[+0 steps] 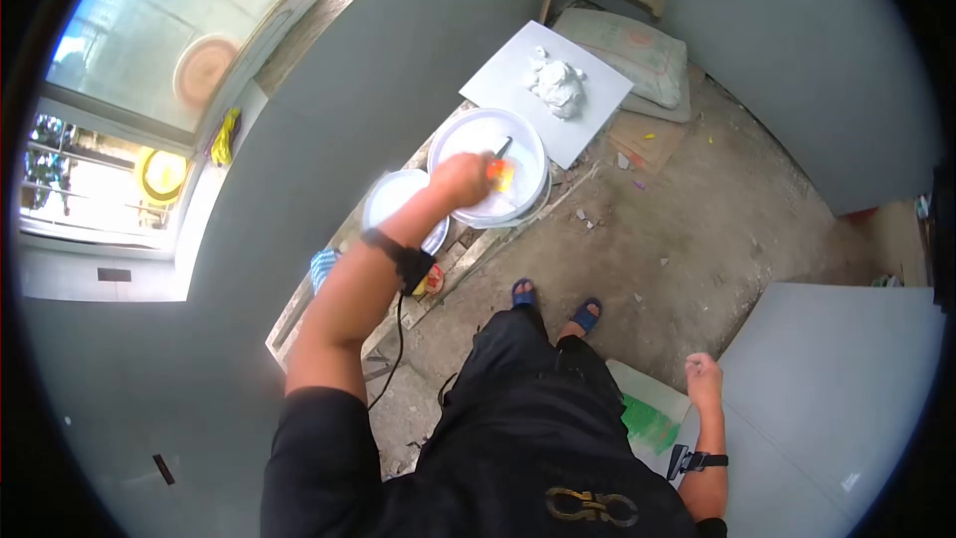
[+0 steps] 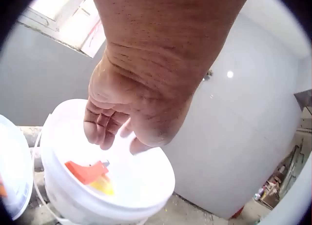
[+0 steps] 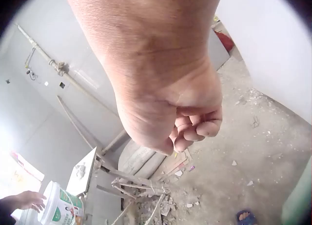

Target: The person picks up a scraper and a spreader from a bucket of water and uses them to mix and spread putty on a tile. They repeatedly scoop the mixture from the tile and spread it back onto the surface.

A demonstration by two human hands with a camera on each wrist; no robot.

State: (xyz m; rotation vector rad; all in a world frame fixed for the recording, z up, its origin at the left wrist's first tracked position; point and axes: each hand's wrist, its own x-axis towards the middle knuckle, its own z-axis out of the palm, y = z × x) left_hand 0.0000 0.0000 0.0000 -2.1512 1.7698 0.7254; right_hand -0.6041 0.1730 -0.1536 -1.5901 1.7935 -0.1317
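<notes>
My left hand is over a white bucket. In the left wrist view its fingers are loosely bent and hold nothing. Below them, inside the bucket, lies a tool with an orange part and a yellow part; in the head view the hand overlaps it. A dark strip shows beside it in the bucket. My right hand hangs away from the bench over the floor, its fingers loosely curled round nothing. The bucket's side carries a green label in the right wrist view.
A white board bearing a lumpy white heap lies behind the bucket. Another white bucket stands to its left, partly behind my forearm. Stacked sacks are by the wall. Debris dots the floor. A large pale panel is at right.
</notes>
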